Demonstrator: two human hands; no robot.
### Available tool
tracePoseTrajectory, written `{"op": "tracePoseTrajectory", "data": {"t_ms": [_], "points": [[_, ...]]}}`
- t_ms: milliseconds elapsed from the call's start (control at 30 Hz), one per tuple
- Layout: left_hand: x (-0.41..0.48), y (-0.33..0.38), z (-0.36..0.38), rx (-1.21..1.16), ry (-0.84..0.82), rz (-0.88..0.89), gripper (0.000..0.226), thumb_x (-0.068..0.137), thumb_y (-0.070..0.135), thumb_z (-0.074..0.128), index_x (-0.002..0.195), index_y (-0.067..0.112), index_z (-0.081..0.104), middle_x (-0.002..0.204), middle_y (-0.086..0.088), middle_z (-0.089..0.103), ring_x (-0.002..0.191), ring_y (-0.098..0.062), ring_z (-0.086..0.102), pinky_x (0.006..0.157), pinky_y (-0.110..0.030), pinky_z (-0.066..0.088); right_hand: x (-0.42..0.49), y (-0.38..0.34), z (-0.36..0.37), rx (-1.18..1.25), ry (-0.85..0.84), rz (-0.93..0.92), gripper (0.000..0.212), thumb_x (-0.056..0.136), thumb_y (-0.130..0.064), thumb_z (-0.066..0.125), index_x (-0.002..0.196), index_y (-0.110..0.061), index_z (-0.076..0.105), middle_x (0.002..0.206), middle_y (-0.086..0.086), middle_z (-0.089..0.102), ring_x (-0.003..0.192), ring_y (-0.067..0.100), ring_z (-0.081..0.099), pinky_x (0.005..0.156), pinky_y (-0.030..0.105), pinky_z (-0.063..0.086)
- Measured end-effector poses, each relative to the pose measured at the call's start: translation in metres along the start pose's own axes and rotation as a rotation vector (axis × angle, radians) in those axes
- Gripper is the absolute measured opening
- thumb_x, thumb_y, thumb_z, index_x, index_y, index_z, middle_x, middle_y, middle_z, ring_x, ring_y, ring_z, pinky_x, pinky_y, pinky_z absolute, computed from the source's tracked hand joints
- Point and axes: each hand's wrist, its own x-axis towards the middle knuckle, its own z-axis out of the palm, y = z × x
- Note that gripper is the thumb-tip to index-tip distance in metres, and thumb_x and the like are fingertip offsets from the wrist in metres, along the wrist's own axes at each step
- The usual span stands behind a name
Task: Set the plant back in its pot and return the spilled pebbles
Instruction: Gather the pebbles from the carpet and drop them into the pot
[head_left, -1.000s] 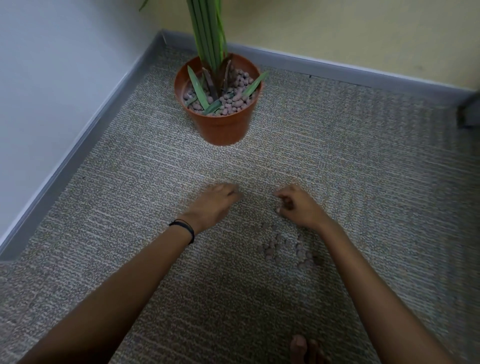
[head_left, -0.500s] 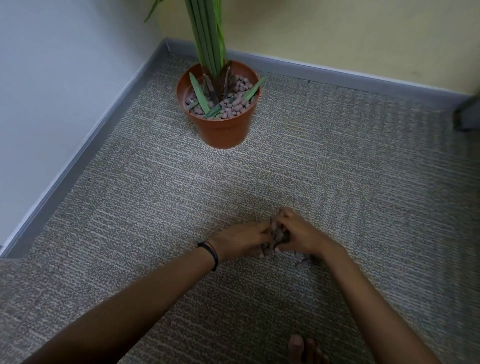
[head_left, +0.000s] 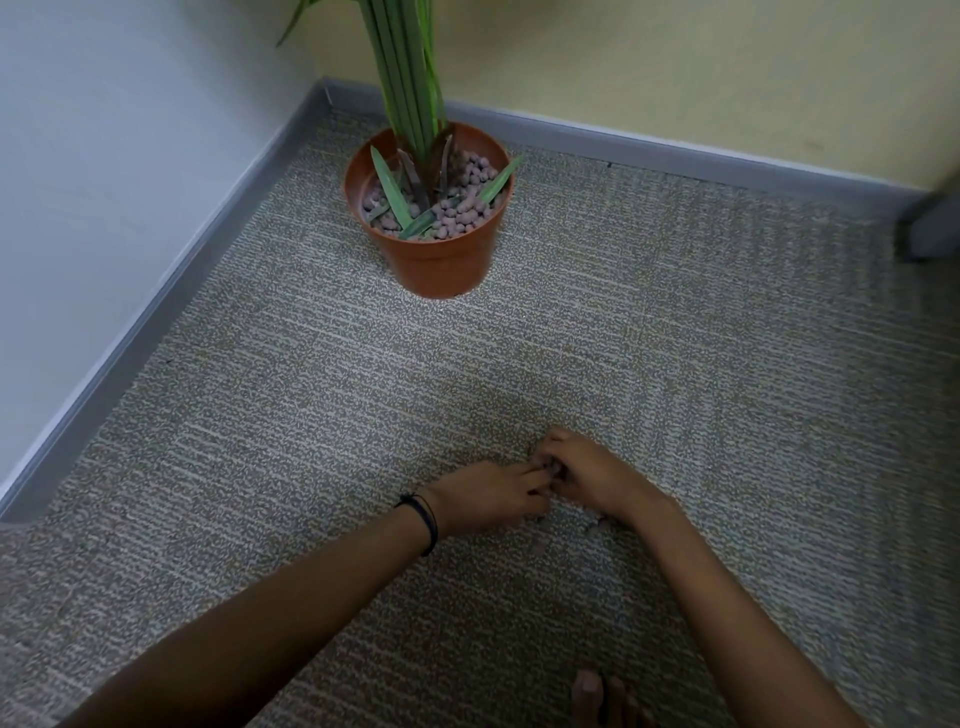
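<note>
An orange pot stands upright on the carpet near the corner. The green plant rises from it, with brownish pebbles around its stems. Nearer to me, my left hand and my right hand are pressed together, fingers cupped over a small heap of spilled pebbles on the carpet. Only a few of those pebbles show between the fingers. One or two loose pebbles lie just below my right wrist.
Grey carpet covers the floor. A grey skirting board runs along the left wall and the back wall. A dark object sits at the right edge. My bare toes show at the bottom.
My hands came together from apart and scooped the scattered pebbles into one heap between them. The pebbles that lay spread on the carpet are now mostly under my fingers.
</note>
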Motion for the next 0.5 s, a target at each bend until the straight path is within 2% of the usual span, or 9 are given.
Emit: {"op": "tracePoseTrajectory", "data": {"t_ms": [67, 200, 300, 400, 500], "points": [[-0.002, -0.002, 0.000, -0.016, -0.006, -0.008, 0.025, 0.078, 0.011, 0.067, 0.101, 0.014, 0.059, 0.109, -0.007, 0.057, 0.098, -0.023, 0.057, 0.049, -0.031, 0.049, 0.002, -0.001, -0.001, -0.011, 0.011, -0.004, 0.017, 0.075, -0.005, 0.062, 0.087, -0.017, 0.058, 0.091, -0.001, 0.048, 0.082, 0.017, 0.053, 0.071, 0.032, 0.043], [-0.005, -0.001, -0.001, 0.033, 0.037, 0.014, 0.026, 0.076, 0.009, 0.067, 0.100, 0.015, 0.059, 0.104, -0.005, 0.060, 0.098, -0.018, 0.047, 0.044, -0.027, 0.048, 0.004, -0.005, -0.001, -0.082, -0.005, -0.032, 0.016, 0.077, -0.008, 0.062, 0.092, -0.014, 0.059, 0.096, 0.006, 0.052, 0.086, 0.020, 0.053, 0.073, 0.036, 0.045], [-0.007, -0.004, -0.002, 0.003, -0.019, 0.020, 0.030, 0.084, 0.003, 0.053, 0.114, 0.009, 0.056, 0.117, -0.013, 0.056, 0.109, -0.027, 0.053, 0.059, -0.034, 0.052, 0.006, -0.012, -0.002, -0.102, -0.013, -0.042, 0.010, 0.078, -0.009, 0.060, 0.087, -0.012, 0.058, 0.097, 0.006, 0.053, 0.087, 0.020, 0.053, 0.074, 0.037, 0.045], [-0.014, -0.013, 0.001, -0.042, -0.098, -0.038, 0.037, 0.091, 0.004, 0.045, 0.127, 0.013, 0.042, 0.130, -0.011, 0.042, 0.116, -0.028, 0.043, 0.071, -0.039, 0.050, 0.011, -0.012, -0.003, -0.066, 0.002, -0.027, 0.013, 0.076, -0.003, 0.061, 0.084, -0.012, 0.059, 0.090, -0.002, 0.051, 0.082, 0.015, 0.052, 0.071, 0.030, 0.043], [-0.019, -0.016, 0.001, -0.041, -0.057, -0.036, 0.036, 0.087, 0.001, 0.049, 0.120, 0.013, 0.043, 0.123, -0.012, 0.047, 0.109, -0.030, 0.049, 0.066, -0.041, 0.054, 0.017, -0.008, -0.006, -0.001, 0.049, 0.018, 0.021, 0.073, 0.003, 0.061, 0.083, -0.016, 0.061, 0.085, -0.006, 0.048, 0.078, 0.012, 0.052, 0.067, 0.027, 0.046]]}}
